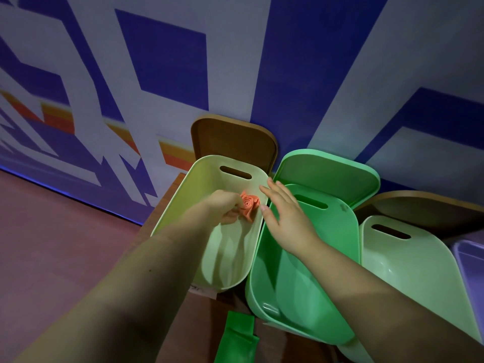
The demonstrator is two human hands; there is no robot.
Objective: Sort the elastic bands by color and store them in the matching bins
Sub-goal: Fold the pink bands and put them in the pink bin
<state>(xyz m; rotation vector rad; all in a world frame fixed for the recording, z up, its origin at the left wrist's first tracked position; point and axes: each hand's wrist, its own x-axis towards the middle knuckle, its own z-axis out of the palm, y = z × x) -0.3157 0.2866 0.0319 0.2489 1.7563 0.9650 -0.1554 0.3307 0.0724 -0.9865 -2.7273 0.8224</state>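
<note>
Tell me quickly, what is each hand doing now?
Left hand: closed, pinching the rolled orange band over the yellow-green bin.
Right hand: open, fingers straight, holding nothing.

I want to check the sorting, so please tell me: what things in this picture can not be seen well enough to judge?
Head view, the only one:
- Orange band: the left hand gripping it covers part; its length is unclear.
- Green band: cut off by the bottom edge.
- Purple bin: cut off by the right edge; contents unseen.
- Bright green bin: the right hand and forearm cover part of its inside.
- Label under the yellow-green bin: too small to read.
</note>
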